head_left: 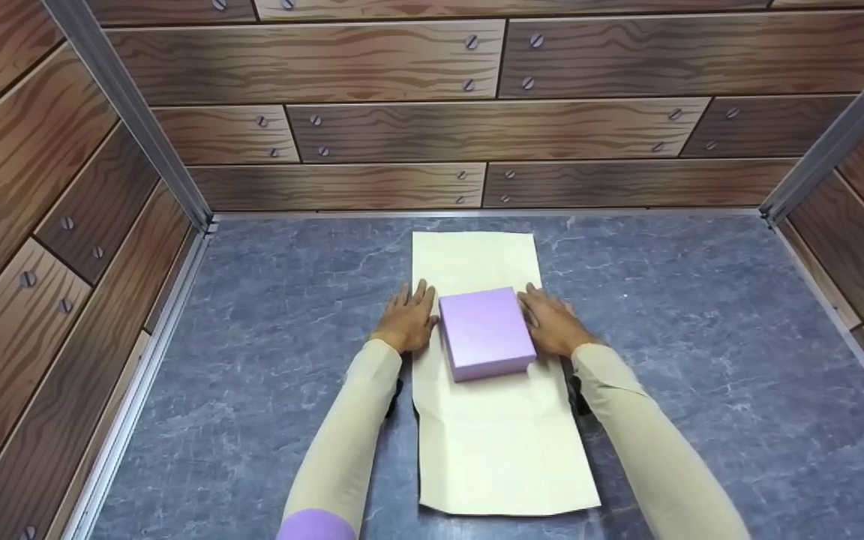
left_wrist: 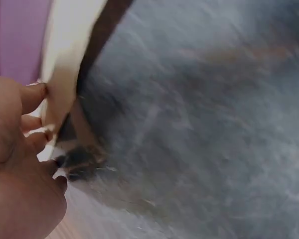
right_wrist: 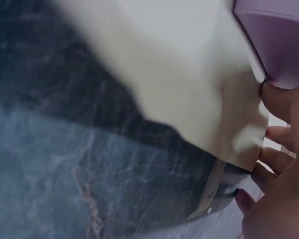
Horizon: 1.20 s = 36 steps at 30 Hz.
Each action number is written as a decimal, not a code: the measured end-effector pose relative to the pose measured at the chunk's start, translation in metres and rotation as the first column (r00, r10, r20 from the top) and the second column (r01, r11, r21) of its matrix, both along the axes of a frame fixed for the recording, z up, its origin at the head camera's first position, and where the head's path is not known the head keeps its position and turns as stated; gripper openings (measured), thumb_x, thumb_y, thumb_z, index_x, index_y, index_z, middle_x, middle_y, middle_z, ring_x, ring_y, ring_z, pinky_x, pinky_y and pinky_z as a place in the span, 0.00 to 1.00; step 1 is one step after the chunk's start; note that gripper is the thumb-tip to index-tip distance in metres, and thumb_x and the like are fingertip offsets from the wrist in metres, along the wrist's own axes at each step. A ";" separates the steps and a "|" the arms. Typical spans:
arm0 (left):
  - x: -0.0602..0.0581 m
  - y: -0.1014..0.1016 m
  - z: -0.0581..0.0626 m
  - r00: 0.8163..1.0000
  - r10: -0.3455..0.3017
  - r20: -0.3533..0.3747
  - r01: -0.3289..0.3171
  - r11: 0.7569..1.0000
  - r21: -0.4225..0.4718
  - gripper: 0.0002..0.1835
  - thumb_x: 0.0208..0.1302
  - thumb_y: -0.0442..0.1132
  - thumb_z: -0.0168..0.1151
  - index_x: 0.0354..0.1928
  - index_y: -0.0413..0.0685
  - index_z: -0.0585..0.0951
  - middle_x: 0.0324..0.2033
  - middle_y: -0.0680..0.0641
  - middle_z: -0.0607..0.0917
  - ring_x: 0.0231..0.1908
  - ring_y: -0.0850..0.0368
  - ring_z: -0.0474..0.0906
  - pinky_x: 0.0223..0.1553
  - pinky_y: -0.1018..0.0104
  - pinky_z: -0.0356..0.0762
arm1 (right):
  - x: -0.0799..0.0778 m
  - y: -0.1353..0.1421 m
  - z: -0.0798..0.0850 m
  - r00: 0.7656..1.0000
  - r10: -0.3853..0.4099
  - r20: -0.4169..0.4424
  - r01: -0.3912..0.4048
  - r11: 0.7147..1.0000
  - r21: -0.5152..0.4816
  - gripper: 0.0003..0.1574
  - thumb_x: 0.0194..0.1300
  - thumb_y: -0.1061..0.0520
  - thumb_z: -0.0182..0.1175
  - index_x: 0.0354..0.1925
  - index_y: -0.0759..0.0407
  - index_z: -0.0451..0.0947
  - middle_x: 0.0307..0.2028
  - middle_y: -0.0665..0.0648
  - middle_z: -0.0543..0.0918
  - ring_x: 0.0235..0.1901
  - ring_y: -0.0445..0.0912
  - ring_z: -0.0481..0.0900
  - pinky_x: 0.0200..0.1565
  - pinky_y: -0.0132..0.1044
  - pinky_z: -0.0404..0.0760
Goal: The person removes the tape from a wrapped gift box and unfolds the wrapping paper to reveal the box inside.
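A long cream sheet of paper (head_left: 503, 450) with fold creases lies lengthwise, and a lilac box (head_left: 486, 326) sits slightly turned on it. My left hand (head_left: 406, 321) rests at the sheet's left edge, fingers stretched forward, thumb toward the box's left side. In the left wrist view, the fingertips (left_wrist: 39, 89) meet the paper (left_wrist: 65, 69) beside the lilac box (left_wrist: 20, 40). My right hand (head_left: 554, 322) lies along the box's right side, fingers pointing forward over the sheet's edge. In the right wrist view, its thumb (right_wrist: 278, 102) is right at the box's lower edge.
The sheet lies on a grey marbled surface (head_left: 289, 337). Wood-patterned panels (head_left: 402, 131) stand at the back and both sides, with metal rails (head_left: 143, 112) at the corners. The sleeves are cream, and a purple band (head_left: 316, 525) circles the left one.
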State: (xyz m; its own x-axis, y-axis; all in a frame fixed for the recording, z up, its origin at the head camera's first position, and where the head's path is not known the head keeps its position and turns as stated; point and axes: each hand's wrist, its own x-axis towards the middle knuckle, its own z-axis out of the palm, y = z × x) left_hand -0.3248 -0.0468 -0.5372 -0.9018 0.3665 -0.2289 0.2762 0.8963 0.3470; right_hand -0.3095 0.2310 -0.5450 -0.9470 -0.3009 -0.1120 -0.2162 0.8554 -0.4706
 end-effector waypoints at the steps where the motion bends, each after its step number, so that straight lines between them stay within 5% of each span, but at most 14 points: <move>1: 0.001 0.000 0.000 1.000 -0.002 -0.005 0.002 1.000 -0.010 0.32 0.81 0.45 0.44 0.80 0.43 0.54 0.79 0.41 0.50 0.78 0.38 0.41 0.77 0.47 0.42 | 0.001 0.000 0.000 1.000 0.001 -0.001 -0.001 1.000 0.008 0.33 0.77 0.58 0.50 0.74 0.70 0.60 0.76 0.73 0.54 0.75 0.67 0.50 0.72 0.69 0.47; 10: 0.023 -0.006 0.004 0.982 -0.143 -0.125 0.137 0.989 -0.055 0.29 0.78 0.41 0.50 0.74 0.34 0.63 0.76 0.36 0.59 0.77 0.38 0.49 0.76 0.46 0.48 | 0.020 0.009 0.002 0.996 0.069 -0.061 -0.069 0.998 0.002 0.34 0.70 0.61 0.56 0.69 0.75 0.65 0.73 0.76 0.59 0.73 0.70 0.55 0.71 0.68 0.52; 14: 0.044 -0.017 0.012 0.982 -0.190 -0.014 0.191 0.981 0.030 0.33 0.74 0.41 0.55 0.75 0.32 0.62 0.76 0.36 0.57 0.77 0.39 0.46 0.77 0.46 0.43 | 0.035 0.015 0.012 0.991 0.131 -0.023 -0.132 0.991 -0.020 0.38 0.63 0.61 0.63 0.68 0.76 0.66 0.72 0.76 0.60 0.72 0.72 0.56 0.71 0.68 0.52; 19: 0.068 -0.024 0.019 0.963 -0.229 0.142 0.215 0.970 0.110 0.44 0.68 0.50 0.65 0.77 0.35 0.58 0.78 0.38 0.52 0.78 0.44 0.43 0.77 0.48 0.39 | 0.055 0.023 0.024 0.978 0.182 0.099 -0.184 0.983 0.013 0.54 0.63 0.46 0.71 0.72 0.75 0.60 0.75 0.75 0.54 0.73 0.72 0.51 0.71 0.69 0.48; 25: 0.086 -0.023 0.016 0.953 -0.273 0.134 0.268 0.962 0.053 0.66 0.47 0.63 0.79 0.79 0.38 0.53 0.79 0.37 0.47 0.79 0.44 0.41 0.78 0.50 0.40 | 0.071 0.025 0.026 0.956 0.258 0.140 -0.264 0.964 0.022 0.79 0.42 0.38 0.82 0.74 0.78 0.51 0.75 0.79 0.46 0.74 0.72 0.46 0.71 0.70 0.43; 32: 0.098 -0.023 0.011 0.947 -0.296 0.125 0.301 0.953 -0.029 0.76 0.35 0.63 0.84 0.81 0.43 0.47 0.80 0.38 0.43 0.79 0.45 0.38 0.78 0.51 0.40 | 0.083 0.027 0.017 0.941 0.307 0.145 -0.317 0.947 0.053 0.90 0.31 0.39 0.85 0.75 0.79 0.43 0.75 0.80 0.40 0.75 0.72 0.42 0.71 0.71 0.39; 36: 0.083 -0.021 0.015 0.948 -0.289 0.132 0.298 0.953 -0.057 0.76 0.35 0.62 0.85 0.80 0.41 0.47 0.79 0.36 0.42 0.79 0.43 0.37 0.78 0.50 0.39 | 0.070 0.025 0.023 0.945 0.284 0.164 -0.298 0.952 0.066 0.89 0.32 0.40 0.85 0.75 0.80 0.44 0.75 0.80 0.41 0.75 0.72 0.42 0.71 0.71 0.37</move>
State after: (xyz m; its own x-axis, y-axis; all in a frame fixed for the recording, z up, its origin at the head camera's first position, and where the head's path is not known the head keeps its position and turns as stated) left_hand -0.2417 -0.0675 -0.5219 -0.7207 0.5884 -0.3666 0.4912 0.8065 0.3290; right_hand -0.2393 0.2557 -0.5222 -0.7893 -0.5434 -0.2859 -0.3944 0.8056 -0.4421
